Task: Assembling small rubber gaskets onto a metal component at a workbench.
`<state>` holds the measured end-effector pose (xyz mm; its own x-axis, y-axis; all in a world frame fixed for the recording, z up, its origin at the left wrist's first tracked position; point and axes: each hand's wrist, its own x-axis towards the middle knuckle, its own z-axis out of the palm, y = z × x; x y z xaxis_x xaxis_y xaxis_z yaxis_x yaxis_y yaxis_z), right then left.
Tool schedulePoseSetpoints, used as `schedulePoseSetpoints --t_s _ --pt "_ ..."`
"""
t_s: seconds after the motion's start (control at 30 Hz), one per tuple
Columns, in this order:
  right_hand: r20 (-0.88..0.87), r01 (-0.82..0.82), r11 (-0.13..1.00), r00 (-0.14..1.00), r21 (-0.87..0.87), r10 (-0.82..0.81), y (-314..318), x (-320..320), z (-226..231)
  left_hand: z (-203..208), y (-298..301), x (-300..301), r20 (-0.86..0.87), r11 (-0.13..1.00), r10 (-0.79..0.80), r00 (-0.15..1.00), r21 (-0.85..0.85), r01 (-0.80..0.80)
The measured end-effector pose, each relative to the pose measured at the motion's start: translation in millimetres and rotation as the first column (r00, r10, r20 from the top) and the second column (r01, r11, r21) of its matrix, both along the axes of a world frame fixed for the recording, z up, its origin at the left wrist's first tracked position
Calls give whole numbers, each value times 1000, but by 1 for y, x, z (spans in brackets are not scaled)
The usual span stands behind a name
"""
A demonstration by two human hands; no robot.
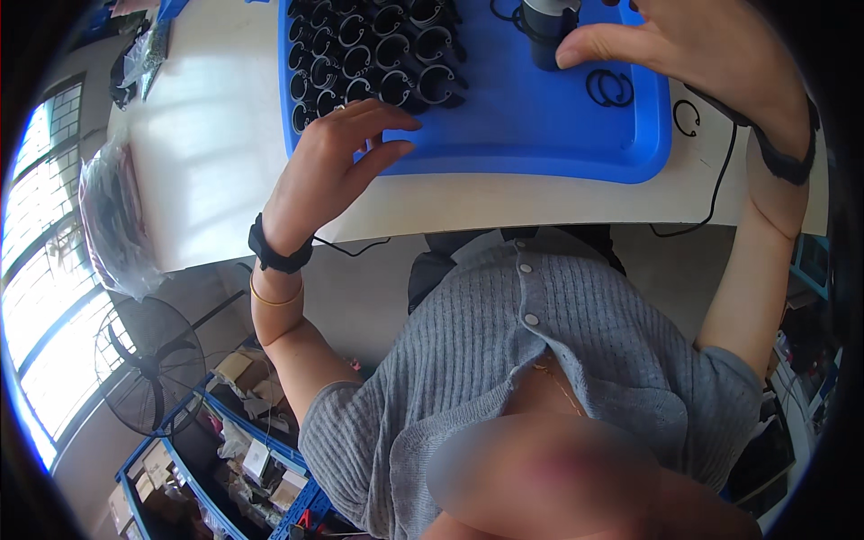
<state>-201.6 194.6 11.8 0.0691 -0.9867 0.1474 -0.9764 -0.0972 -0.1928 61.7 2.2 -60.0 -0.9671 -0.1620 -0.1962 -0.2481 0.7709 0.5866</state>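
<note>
My left hand (346, 148) hovers over the near left edge of a blue tray (504, 166). Its thumb and fingers are apart, with nothing seen between them. It is nearest to rows of black cylindrical parts (393, 49), which carry open retaining rings at their tops. My right hand (661, 40) is at the tray's far right. Its thumb tip reaches the side of a black cylinder with a silvery top (545, 40). The upper picture edge cuts off its other fingers, so their grip is hidden. Loose black retaining rings (610, 88) lie beneath this hand.
One more black ring (687, 118) lies on the white table (207, 135), right of the tray. A thin black cable (720, 184) hangs over the table's front edge. Clear plastic bags (117, 211) are at the left edge. A fan (151, 364) and blue bins (202, 441) stand lower left.
</note>
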Motion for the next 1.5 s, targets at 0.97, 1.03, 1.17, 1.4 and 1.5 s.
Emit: schedulePoseSetpoints --t_s 0.97,1.03,1.17,1.4,1.5 --pt "-75 117 993 991 33 -114 17 -15 -4 -11 -1 -18 -252 958 30 967 -270 -100" --pt "-73 115 993 991 32 -112 18 -14 -4 -11 0 -18 -264 963 28 964 -250 -97" --pt "-69 119 992 991 31 -116 19 -15 -6 -11 0 -20 -247 962 42 968 -251 -106" --pt "-62 122 992 991 31 -120 20 -16 -6 -11 0 -21 -231 959 32 972 -267 -95" --pt "-61 119 992 991 29 -117 21 -16 -6 -12 0 -22 -237 963 23 971 -257 -86"
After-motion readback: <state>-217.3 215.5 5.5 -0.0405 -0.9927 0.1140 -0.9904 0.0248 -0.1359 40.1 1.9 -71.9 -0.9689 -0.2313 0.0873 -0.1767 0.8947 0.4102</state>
